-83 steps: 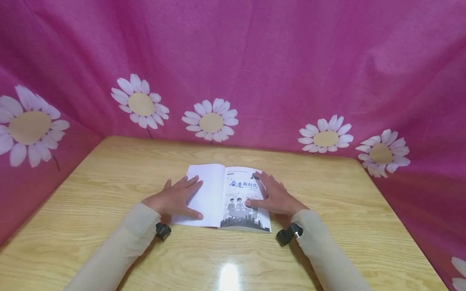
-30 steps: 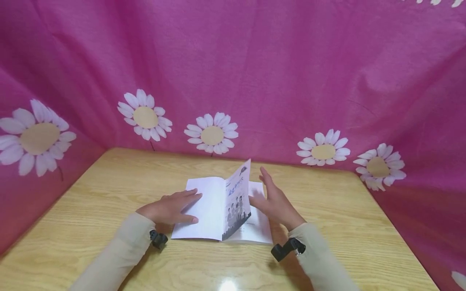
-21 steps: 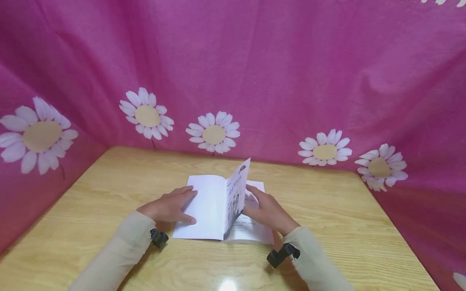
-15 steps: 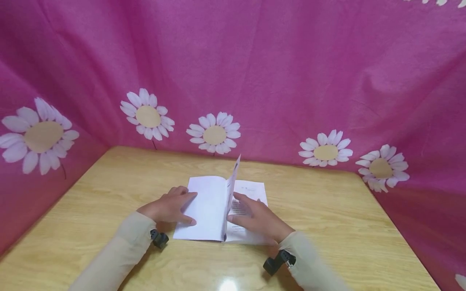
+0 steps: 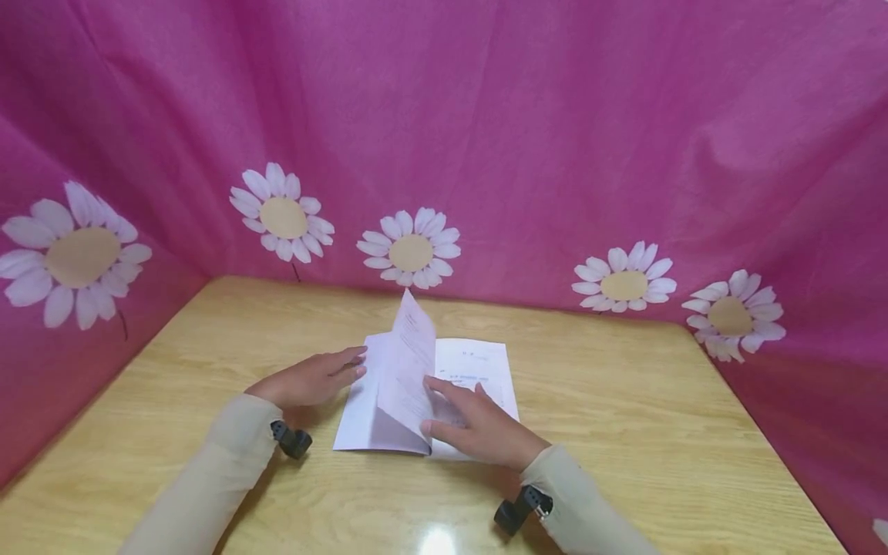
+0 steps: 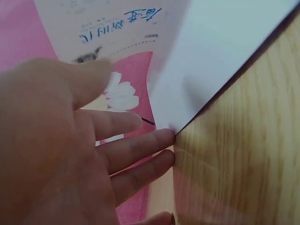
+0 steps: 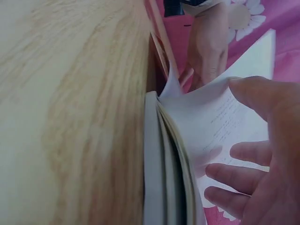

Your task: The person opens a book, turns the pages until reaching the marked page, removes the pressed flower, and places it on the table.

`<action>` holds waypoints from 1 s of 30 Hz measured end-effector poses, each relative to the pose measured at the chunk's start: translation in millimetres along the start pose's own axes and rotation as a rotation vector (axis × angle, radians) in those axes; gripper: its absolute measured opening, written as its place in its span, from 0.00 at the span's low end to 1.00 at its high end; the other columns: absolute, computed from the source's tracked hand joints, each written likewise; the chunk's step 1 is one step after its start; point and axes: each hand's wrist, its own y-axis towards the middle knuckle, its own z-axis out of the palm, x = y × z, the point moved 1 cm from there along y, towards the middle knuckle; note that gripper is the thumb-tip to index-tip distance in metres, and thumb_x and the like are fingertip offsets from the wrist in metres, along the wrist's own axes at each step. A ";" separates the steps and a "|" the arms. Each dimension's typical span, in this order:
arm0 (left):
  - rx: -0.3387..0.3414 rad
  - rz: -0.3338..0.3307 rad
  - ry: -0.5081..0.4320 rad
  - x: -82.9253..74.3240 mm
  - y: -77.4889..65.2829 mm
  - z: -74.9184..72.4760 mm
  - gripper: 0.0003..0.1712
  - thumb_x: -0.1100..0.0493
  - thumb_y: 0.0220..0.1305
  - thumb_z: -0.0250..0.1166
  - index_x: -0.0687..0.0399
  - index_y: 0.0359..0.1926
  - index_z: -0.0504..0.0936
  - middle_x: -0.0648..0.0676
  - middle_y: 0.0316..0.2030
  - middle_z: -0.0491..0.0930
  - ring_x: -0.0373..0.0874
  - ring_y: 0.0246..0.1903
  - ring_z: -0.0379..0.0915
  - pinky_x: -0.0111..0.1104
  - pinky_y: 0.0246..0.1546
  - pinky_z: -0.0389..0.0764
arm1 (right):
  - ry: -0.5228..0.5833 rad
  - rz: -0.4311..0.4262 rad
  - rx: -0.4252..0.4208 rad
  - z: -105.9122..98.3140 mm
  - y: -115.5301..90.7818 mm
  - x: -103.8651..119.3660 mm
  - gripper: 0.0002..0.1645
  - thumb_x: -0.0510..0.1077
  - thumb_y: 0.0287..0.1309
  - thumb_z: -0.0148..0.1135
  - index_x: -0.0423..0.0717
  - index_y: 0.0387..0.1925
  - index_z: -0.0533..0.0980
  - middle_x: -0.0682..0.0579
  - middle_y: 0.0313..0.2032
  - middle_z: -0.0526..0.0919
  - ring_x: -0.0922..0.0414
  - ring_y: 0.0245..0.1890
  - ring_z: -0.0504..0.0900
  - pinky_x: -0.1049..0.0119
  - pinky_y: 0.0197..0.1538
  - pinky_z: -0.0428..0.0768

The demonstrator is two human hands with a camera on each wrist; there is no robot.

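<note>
An open book (image 5: 479,356) lies on the table, its white left side (image 5: 354,428) flat. A printed leaf (image 5: 408,351) stands up from the spine and leans over to the left. My right hand (image 5: 479,428) is at the leaf's right face near the spine, fingers spread; in the right wrist view its thumb (image 7: 251,91) touches the leaf. My left hand (image 5: 308,381) is at the book's left edge with fingers extended, and in the left wrist view the fingertips (image 6: 164,137) reach the corner of the white sheet. Blue characters show on the leaf's far side there.
The book rests on a wooden table (image 5: 610,401). A pink curtain (image 5: 527,154) with white daisies hangs behind and along both sides. Black wrist cameras (image 5: 291,439) sit on both wrists, below beige sleeves.
The title leaf has risen from the right side, passed upright and now leans left, baring another printed page. My right hand has moved left with it; my left hand has drawn back slightly leftward.
</note>
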 end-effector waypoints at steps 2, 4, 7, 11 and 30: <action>-0.002 -0.033 -0.052 1.0 0.9 -1.0 0.38 0.35 0.73 0.41 0.49 0.75 0.52 0.56 0.73 0.54 0.57 0.72 0.47 0.54 0.68 0.51 | 0.001 -0.001 0.003 1.1 0.9 0.3 0.43 0.65 0.62 0.56 0.51 0.72 0.59 0.53 0.68 0.66 0.57 0.70 0.60 0.39 0.70 0.39; 0.001 -0.066 -0.120 1.8 0.5 -1.5 0.39 0.32 0.72 0.38 0.46 0.76 0.51 0.55 0.74 0.52 0.56 0.72 0.46 0.54 0.69 0.49 | 0.003 0.001 0.011 2.7 1.4 0.3 0.43 0.66 0.62 0.56 0.52 0.72 0.59 0.54 0.68 0.65 0.58 0.70 0.60 0.39 0.70 0.38; -0.006 -0.089 -0.190 2.1 -0.6 -2.4 0.40 0.31 0.71 0.35 0.44 0.76 0.51 0.54 0.74 0.51 0.55 0.73 0.44 0.55 0.69 0.47 | 0.003 -0.009 0.021 6.0 1.5 0.3 0.42 0.66 0.63 0.54 0.53 0.72 0.60 0.55 0.68 0.65 0.57 0.70 0.60 0.38 0.69 0.37; -0.049 -0.086 -0.245 0.1 -0.9 -4.8 0.41 0.29 0.70 0.34 0.44 0.76 0.52 0.53 0.74 0.52 0.53 0.73 0.42 0.55 0.69 0.45 | -0.014 -0.019 0.037 8.9 0.8 0.6 0.39 0.67 0.64 0.51 0.56 0.71 0.61 0.56 0.70 0.63 0.56 0.71 0.57 0.37 0.69 0.36; -0.155 0.047 0.320 -40.5 -6.7 4.9 0.55 0.35 0.46 0.73 0.50 0.71 0.63 0.64 0.74 0.46 0.63 0.72 0.40 0.63 0.65 0.46 | -0.196 -0.043 0.107 11.9 -2.7 -2.8 0.35 0.69 0.67 0.43 0.62 0.70 0.64 0.55 0.73 0.55 0.53 0.74 0.49 0.35 0.68 0.38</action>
